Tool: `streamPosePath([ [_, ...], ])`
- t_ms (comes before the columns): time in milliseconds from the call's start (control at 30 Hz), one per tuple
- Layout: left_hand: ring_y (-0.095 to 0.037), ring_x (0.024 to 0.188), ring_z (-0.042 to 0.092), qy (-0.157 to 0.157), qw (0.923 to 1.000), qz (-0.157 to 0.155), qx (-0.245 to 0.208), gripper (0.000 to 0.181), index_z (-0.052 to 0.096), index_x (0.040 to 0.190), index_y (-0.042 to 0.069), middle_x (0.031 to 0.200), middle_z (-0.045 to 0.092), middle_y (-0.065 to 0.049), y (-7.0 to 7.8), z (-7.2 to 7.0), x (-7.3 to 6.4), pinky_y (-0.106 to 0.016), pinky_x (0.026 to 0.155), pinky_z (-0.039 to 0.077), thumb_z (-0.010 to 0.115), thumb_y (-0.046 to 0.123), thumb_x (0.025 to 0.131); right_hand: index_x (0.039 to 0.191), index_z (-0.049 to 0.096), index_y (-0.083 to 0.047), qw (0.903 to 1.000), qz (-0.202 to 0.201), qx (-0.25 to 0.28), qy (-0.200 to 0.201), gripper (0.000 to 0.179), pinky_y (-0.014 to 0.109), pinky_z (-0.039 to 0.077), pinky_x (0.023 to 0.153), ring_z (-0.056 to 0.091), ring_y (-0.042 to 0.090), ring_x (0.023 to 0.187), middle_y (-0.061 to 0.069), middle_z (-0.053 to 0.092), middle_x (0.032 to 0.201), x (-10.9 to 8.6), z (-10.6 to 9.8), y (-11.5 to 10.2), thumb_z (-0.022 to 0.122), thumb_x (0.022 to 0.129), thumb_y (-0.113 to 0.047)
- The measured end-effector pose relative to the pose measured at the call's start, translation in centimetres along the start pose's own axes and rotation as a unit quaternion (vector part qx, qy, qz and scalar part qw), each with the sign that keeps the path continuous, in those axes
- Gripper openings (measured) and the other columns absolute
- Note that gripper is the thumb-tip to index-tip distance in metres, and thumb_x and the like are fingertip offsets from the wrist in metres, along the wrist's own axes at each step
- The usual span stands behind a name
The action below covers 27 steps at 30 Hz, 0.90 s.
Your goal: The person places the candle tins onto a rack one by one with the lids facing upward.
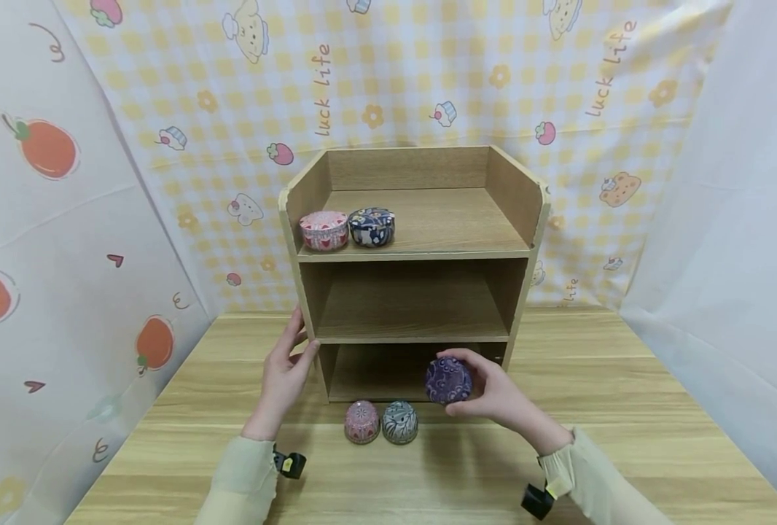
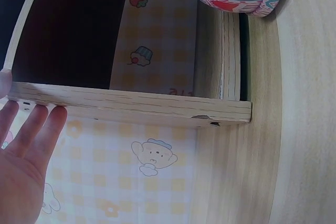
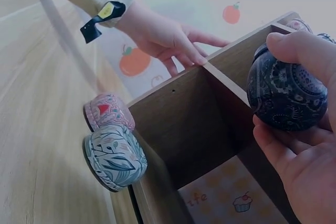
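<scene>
My right hand (image 1: 488,392) holds a small round tin (image 1: 448,380), dark purple with a pale swirling pattern, before the lowest shelf. Thumb and fingers curl round its sides, as the right wrist view shows. My left hand (image 1: 286,370) rests against the left side panel of a wooden shelf unit (image 1: 411,339), fingers extended along the outer face and thumb by the front edge. On the table ahead of the unit sit a pink patterned tin (image 1: 362,422) and a grey-green leaf-patterned tin (image 1: 400,422), side by side.
On the top shelf, at the left, stand a pink-and-red tin (image 1: 324,230) and a navy floral tin (image 1: 372,227). The wood-grain table (image 1: 579,394) extends on both sides of the unit. Behind hangs a yellow checked cloth (image 1: 388,87); white sheets flank it.
</scene>
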State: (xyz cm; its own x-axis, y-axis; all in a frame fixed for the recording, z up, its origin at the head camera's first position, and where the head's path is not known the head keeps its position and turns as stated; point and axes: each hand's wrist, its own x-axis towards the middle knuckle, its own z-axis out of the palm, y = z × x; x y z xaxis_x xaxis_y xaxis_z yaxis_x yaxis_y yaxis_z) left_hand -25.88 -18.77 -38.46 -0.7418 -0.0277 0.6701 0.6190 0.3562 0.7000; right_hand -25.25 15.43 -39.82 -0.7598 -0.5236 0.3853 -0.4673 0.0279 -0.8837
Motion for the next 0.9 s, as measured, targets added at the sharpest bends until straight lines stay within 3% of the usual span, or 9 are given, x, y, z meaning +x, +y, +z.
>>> streamPosePath([
  [233,-0.044,0.112,0.055,0.001,1.0,0.006,0.002,0.065,0.033,0.148,-0.001,0.141,0.045,-0.026,-0.13,0.05,-0.05,-0.013,0.081,0.049,0.059,-0.011,0.09,0.132,0.043,0.012,0.9988,-0.023,0.039,0.017,0.071,0.034,0.055,0.084,0.062,0.019,0.104,0.029,0.052,0.126,-0.06,-0.01,0.22,0.079,0.07,0.01],
  [400,-0.044,0.111,0.055,0.002,1.0,0.008,0.001,0.064,0.033,0.148,-0.001,0.141,0.046,-0.026,-0.13,0.07,-0.02,-0.013,0.08,0.049,0.059,-0.011,0.09,0.131,0.044,0.011,0.9979,-0.027,0.055,0.02,0.071,0.033,0.054,0.085,0.061,0.02,0.106,0.028,0.052,0.127,-0.08,-0.13,0.15,0.081,0.071,0.005],
  [900,-0.044,0.112,0.055,0.003,1.0,0.005,0.003,0.066,0.033,0.148,0.001,0.141,0.046,-0.026,-0.29,0.04,0.01,-0.014,0.08,0.049,0.06,-0.012,0.09,0.131,0.047,0.005,0.9899,-0.048,0.128,0.039,0.067,0.033,0.054,0.086,0.059,0.019,0.11,0.007,0.053,0.128,0.1,-0.04,-0.18,0.077,0.071,0.009],
])
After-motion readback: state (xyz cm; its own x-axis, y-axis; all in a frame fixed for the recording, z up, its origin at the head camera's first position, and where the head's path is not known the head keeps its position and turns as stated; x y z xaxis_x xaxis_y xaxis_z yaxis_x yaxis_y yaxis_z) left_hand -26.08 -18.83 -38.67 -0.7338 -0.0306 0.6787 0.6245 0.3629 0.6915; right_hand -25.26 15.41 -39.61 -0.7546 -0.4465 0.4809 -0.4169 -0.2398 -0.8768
